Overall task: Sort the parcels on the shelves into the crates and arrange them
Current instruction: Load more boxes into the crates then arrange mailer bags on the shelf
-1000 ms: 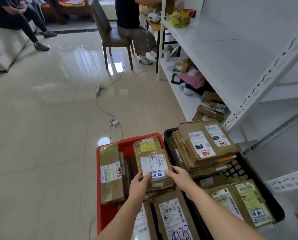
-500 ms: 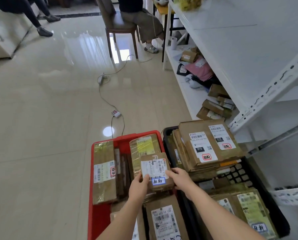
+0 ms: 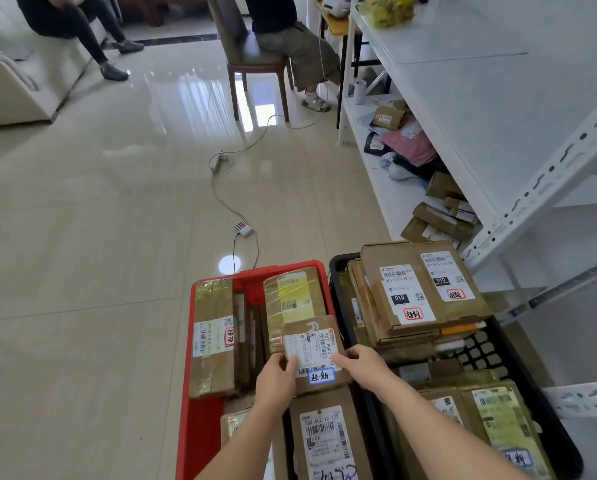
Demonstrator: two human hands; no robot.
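Observation:
A small brown parcel (image 3: 316, 344) with a white label and a blue-edged sticker lies on top of other parcels in the red crate (image 3: 200, 431). My left hand (image 3: 278, 377) grips its near left corner, and my right hand (image 3: 361, 365) grips its right edge. Behind it sits a parcel wrapped in yellow tape (image 3: 295, 296), and a long brown box (image 3: 214, 336) lies along the crate's left side. The black crate (image 3: 518, 362) to the right holds a stack of flat brown parcels (image 3: 418, 289). More parcels (image 3: 440, 211) lie on the white shelf (image 3: 390, 188).
A cable with a power strip (image 3: 243, 228) runs over the tiled floor ahead of the crates. A seated person on a brown chair (image 3: 252, 60) is at the back, another person sits at far left by a pale sofa (image 3: 16, 81). The shelf's upright (image 3: 539, 188) stands right.
The view has dropped and moved closer to the crates. The small parcel has settled slightly lower on the stack in the red crate, both hands still on it.

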